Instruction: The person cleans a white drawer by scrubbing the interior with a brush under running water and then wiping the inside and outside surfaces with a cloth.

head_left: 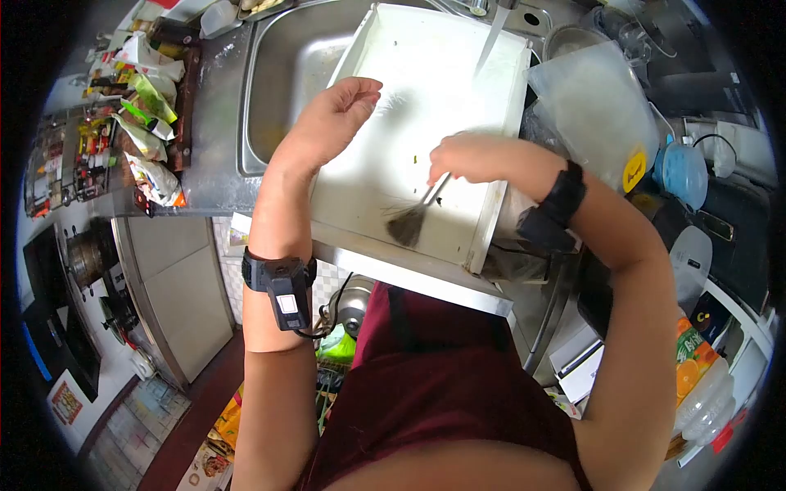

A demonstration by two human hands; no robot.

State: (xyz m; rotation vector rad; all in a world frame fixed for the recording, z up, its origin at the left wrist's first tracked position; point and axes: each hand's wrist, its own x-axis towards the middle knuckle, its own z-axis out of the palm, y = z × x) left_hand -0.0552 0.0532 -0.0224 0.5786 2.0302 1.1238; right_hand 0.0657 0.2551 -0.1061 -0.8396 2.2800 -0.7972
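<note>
My right hand (467, 159) is closed around the handle of a brush (407, 224), whose dark, splayed bristles point down against the floor of a white drawer (360, 196). The drawer lies tilted across the sink, its front panel toward my body. Small dark and green specks (415, 159) dot its bottom near the brush. Above the drawer's left side hovers my left hand (340, 119), loosely curled, thumb a little apart from the fingers, with nothing visible in it.
A metal sink (270, 98) shows left of the drawer, with a faucet (505, 6) at its far edge. Packets (151, 110) crowd the counter at left. At right lie a translucent plastic sheet (594, 106) and a blue container (684, 176). Both my forearms wear black strapped devices.
</note>
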